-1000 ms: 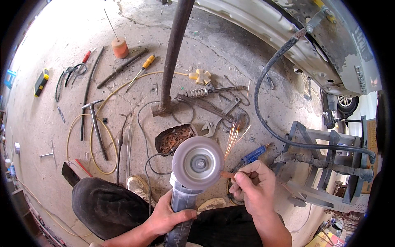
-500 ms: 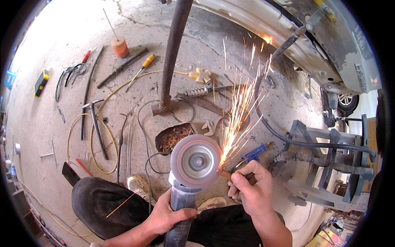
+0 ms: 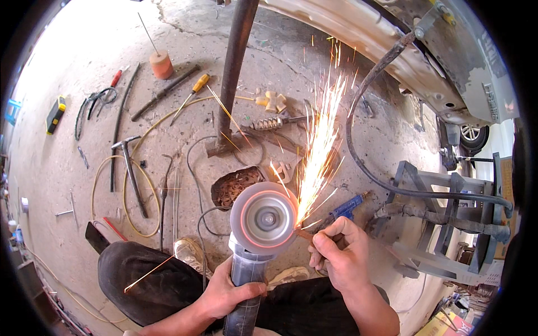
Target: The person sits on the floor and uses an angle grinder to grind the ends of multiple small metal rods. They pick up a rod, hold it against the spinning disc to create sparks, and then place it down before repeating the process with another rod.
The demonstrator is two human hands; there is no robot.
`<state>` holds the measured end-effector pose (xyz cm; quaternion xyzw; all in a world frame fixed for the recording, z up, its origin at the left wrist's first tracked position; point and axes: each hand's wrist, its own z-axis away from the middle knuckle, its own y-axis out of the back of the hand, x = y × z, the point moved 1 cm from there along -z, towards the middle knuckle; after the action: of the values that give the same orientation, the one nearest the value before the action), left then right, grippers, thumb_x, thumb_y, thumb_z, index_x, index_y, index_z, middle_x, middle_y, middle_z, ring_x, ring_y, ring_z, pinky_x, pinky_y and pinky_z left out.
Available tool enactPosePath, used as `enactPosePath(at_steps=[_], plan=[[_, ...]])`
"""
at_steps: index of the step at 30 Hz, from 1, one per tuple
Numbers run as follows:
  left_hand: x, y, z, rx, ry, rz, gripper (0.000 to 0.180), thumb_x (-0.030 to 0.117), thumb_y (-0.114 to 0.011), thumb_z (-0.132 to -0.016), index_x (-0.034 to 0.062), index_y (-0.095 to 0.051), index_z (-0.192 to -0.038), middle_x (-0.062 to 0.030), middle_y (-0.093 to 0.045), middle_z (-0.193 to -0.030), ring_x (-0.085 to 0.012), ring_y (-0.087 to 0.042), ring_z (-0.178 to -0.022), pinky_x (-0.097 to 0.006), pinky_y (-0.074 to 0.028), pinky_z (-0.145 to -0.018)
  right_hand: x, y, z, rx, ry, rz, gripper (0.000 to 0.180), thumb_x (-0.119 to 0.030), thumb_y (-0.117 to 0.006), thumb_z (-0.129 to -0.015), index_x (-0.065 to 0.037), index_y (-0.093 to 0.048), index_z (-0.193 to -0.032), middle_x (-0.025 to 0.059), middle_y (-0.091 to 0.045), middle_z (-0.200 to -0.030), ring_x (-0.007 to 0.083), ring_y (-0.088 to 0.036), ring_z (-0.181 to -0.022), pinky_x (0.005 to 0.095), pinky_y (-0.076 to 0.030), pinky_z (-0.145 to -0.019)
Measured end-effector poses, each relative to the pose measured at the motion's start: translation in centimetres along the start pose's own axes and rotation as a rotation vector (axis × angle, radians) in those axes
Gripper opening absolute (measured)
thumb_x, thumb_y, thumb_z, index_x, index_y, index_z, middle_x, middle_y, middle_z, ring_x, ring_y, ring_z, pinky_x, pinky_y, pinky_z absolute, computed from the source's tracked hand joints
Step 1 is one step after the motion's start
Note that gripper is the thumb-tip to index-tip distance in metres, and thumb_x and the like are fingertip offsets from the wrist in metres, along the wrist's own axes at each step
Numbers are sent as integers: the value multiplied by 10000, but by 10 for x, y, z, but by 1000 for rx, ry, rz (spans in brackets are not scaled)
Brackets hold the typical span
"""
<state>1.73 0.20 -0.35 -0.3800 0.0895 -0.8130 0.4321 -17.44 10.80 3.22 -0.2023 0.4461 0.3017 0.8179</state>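
My left hand [image 3: 228,292] is wrapped round the dark body of an angle grinder [image 3: 248,273], thumb across it. The grinder's round disc [image 3: 263,219] looks blurred, as if spinning. Between thumb and fingers, my right hand [image 3: 343,255] pinches a small rusty brown metal piece [image 3: 305,236]. The piece's left end touches the disc's right rim, and a dense spray of orange sparks [image 3: 319,162] shoots up and away from there. Just beyond the disc lies a dark, open container [image 3: 216,190] of small rusty pieces.
A steel post [image 3: 235,67] stands ahead on the concrete floor. A hammer [image 3: 133,176], a yellow-handled screwdriver [image 3: 199,84] and a looped yellow hose [image 3: 94,190] lie left. Rightward are a blue air blow gun [image 3: 348,207], a grey metal frame [image 3: 431,213] and a vehicle body [image 3: 437,84].
The spark spray has grown thicker and brighter, with stray sparks now crossing the post. The grinder and my right hand have shifted very slightly left; both grips are unchanged.
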Motion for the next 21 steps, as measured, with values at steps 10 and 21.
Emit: enactPosePath(at_steps=[10, 21], plan=[[0, 4, 0, -53, 28, -5, 491, 156, -740, -754, -55, -489, -1119, -83, -632, -896, -147, -620, -793, -297, -504, -758, -1, 1, 1, -3, 17, -2, 139, -34, -654, -869, -27, -531, -803, 96, -637, -694, 136, -623, -524, 236, -484, -449], [-6, 3, -2, -14, 0, 27, 536, 201, -757, -701, -42, -506, -1107, -102, -632, -853, -188, -633, -722, -318, -530, -676, 0, 2, 1, -9, 28, 7, 133, -40, -656, -869, -22, -542, -802, 95, -636, -695, 133, -620, -527, 235, -481, -451]])
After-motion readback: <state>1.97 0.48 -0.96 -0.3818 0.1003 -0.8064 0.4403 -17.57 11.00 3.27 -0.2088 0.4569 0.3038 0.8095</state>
